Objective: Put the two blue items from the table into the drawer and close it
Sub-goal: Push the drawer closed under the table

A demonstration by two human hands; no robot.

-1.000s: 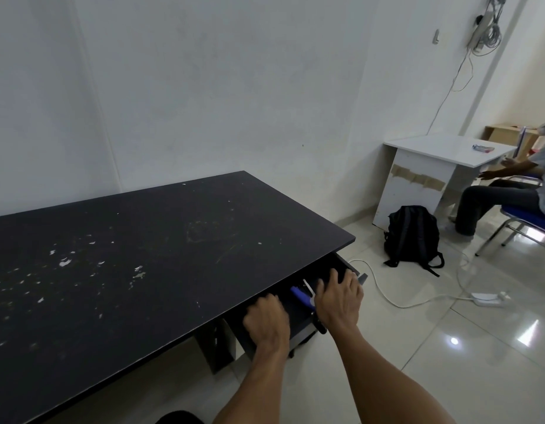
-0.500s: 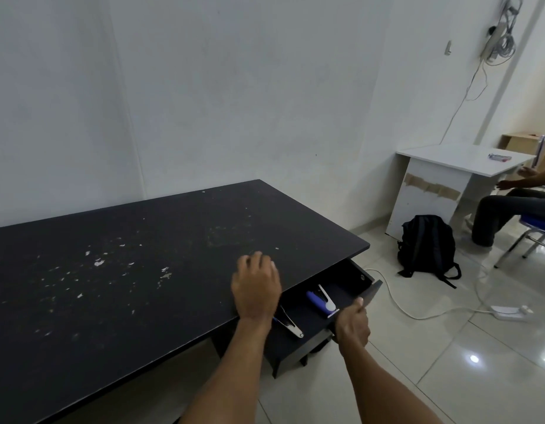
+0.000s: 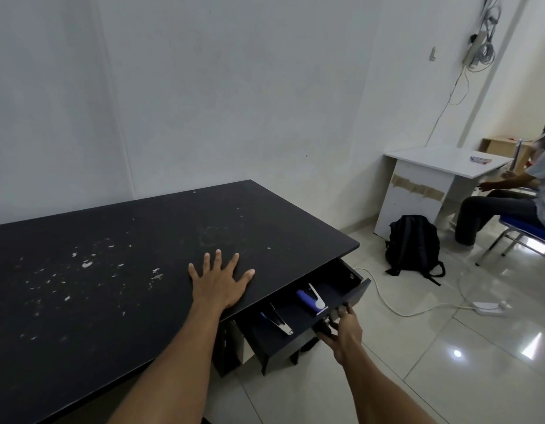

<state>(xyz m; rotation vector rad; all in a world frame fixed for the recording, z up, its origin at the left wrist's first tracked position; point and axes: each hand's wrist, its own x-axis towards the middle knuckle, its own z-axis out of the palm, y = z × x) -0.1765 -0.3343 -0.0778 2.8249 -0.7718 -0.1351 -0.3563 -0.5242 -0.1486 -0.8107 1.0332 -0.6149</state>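
The black drawer stands pulled out from under the right end of the black table. Inside it lie a blue and white stapler and, further left, a blue-handled metal tool, partly hidden under the table edge. My left hand rests flat on the tabletop with fingers spread, just behind the drawer. My right hand grips the drawer's front panel near its handle from below.
A black backpack sits on the tiled floor to the right, with a white cable and power strip running past it. Further right stands a white desk, where a seated person occupies a blue chair.
My left hand left the drawer and now lies flat on the tabletop. My right hand moved from inside the drawer to its front panel. The view shifted up and back.
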